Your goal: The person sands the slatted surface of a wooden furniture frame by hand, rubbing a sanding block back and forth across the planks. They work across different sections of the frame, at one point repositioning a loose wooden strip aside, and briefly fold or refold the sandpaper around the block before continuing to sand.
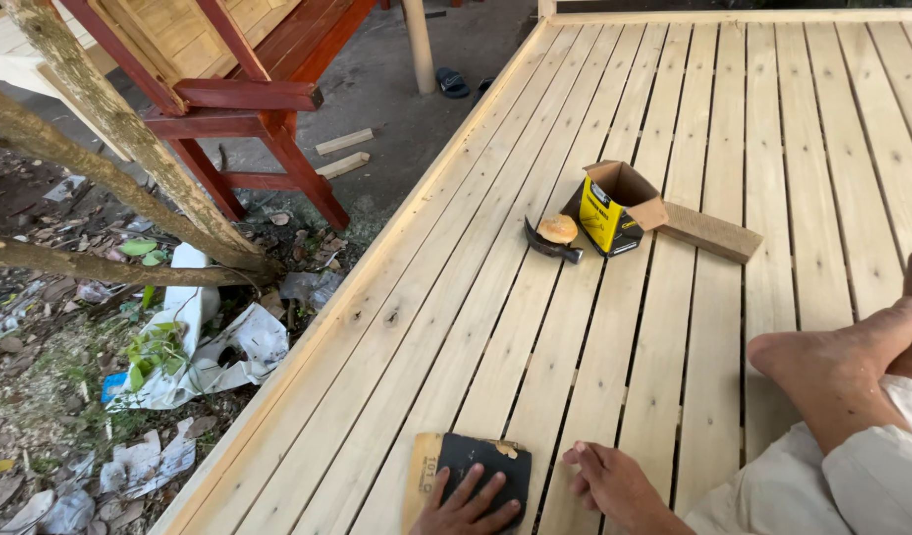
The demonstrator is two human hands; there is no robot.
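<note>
Two hands low in my view — the left hand (466, 507) presses flat, fingers spread, on the dark sandpaper sheet (468, 474) lying on the slatted deck (535, 327), while the right hand (614, 485) braces beside it, fingers loosely together, holding nothing.
</note>
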